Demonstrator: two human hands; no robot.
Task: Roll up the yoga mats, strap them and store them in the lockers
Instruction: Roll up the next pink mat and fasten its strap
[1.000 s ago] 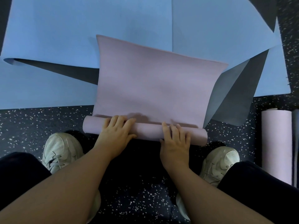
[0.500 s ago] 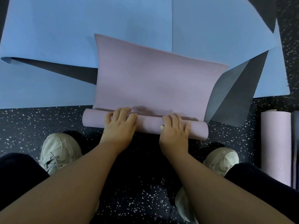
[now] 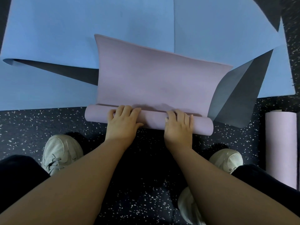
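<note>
Head view, looking down at floor level: lilac yoga mat (image 3: 155,82) lies partly rolled on the speckled dark floor (image 3: 32,124), its rolled end (image 3: 94,115) nearest the person and the unrolled length running away over the blue mats (image 3: 81,26). Far edge of the lilac sheet curves up slightly at its left corner. Left hand (image 3: 123,122) rests on top of the roll left of centre, palm down, fingers curled over the far side of the roll where it meets the flat sheet; thumb lies along the near side. Right hand (image 3: 179,125) sits on the roll right of centre in the same posture, fingers curled over the top, gripping it. Both hands are on the same roll, apart from each other, with bare roll between them and at each outer end. Grey mat (image 3: 240,98) lies to the right of the lilac sheet, one corner folded, its near edge just beside the right end of the roll. Blue mats show a folded-over section at left exposing a dark underside (image 3: 68,72). Second lilac roll (image 3: 280,148), fully rolled, lies at the right edge on the floor, well apart from the hands. Two pale sneakers, left (image 3: 61,151) and right (image 3: 227,159), are planted either side of the forearms, dark trouser legs (image 3: 19,176) above them.
</note>
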